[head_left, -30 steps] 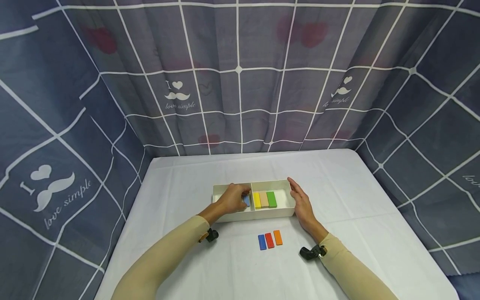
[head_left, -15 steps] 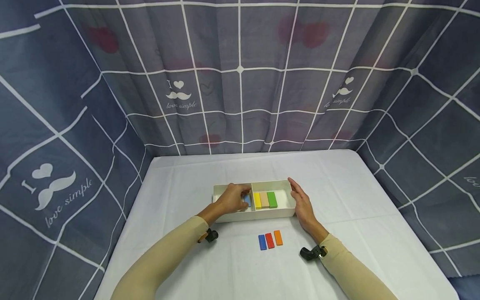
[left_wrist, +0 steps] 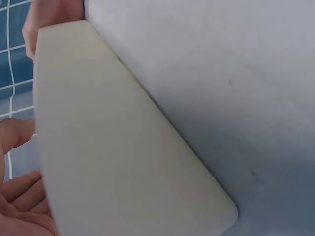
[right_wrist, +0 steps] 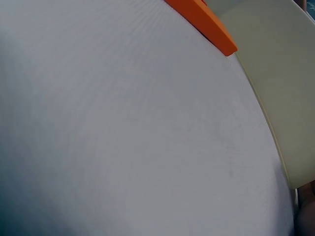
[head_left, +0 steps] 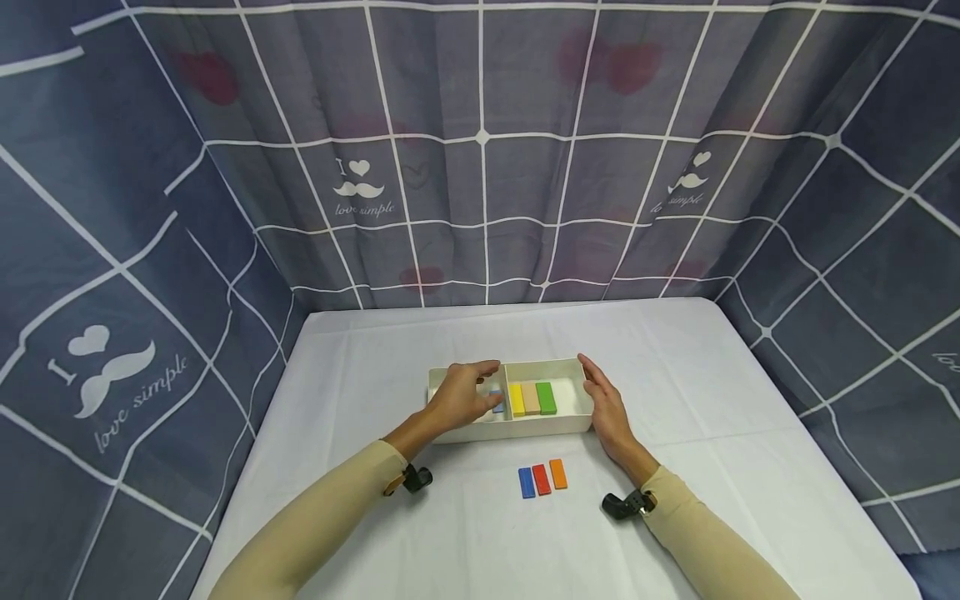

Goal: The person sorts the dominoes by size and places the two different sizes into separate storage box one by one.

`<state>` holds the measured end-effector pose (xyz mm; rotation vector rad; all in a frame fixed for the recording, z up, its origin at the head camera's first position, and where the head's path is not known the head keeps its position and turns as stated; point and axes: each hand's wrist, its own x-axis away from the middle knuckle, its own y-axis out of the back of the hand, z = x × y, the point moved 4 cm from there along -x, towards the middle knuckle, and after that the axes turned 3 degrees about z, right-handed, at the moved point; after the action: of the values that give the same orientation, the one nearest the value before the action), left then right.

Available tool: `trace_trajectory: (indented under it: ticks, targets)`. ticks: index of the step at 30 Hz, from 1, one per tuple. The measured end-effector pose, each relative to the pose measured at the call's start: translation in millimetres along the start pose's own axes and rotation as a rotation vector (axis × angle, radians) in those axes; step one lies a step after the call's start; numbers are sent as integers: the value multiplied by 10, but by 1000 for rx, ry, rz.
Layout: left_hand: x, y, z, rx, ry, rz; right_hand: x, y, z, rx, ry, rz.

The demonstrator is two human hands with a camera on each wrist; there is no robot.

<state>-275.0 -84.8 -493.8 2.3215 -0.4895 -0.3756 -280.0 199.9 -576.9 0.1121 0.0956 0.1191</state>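
Note:
A cream two-compartment box [head_left: 517,429] stands on the table. My left hand [head_left: 456,398] is over its left compartment, thumb and fingers apart, beside a light blue block [head_left: 497,405] lying against the divider. Part of that block is hidden by the thumb. The right compartment holds a yellow block [head_left: 517,400], a tan block [head_left: 531,399] and a green block [head_left: 547,398] side by side. My right hand [head_left: 611,419] rests with extended fingers along the box's right end. In the left wrist view, the box's outer wall [left_wrist: 108,128] covers much of the frame.
In front of the box, a dark blue block [head_left: 527,482], a red block [head_left: 542,479] and an orange block [head_left: 558,473] lie in a row on the white tablecloth [head_left: 480,542]. Grey checked curtains [head_left: 480,183] surround the table at the back and sides.
My left hand has let go of the light blue block; its thumb and fingers have spread and drawn slightly left. The right hand stays at the box's end.

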Motion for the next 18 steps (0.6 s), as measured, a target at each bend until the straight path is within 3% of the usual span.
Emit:
trace_trajectory:
  ticks: [9,18]
  targets:
    - [183,17,-252,15,-67,-49,2,14,8,-6,-15,2]
    - [404,-65,-506,33,-108,-31,0,16,8,-7,-6,12]
